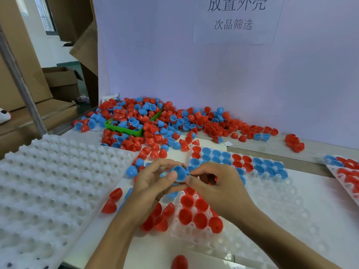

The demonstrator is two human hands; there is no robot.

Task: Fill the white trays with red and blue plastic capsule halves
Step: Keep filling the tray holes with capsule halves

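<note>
A heap of red and blue capsule halves is crowding the back of the counter, burying a green bin and pressing against the white backboard, which is closing off the far side. Loose halves are littering the strip between the upturned white tray on the left and the part-filled tray at centre. The two hands, left and right, are meeting above that tray's near-left corner. Its right and near pockets are lying open, and a second filled tray is bordering the right edge.
</note>
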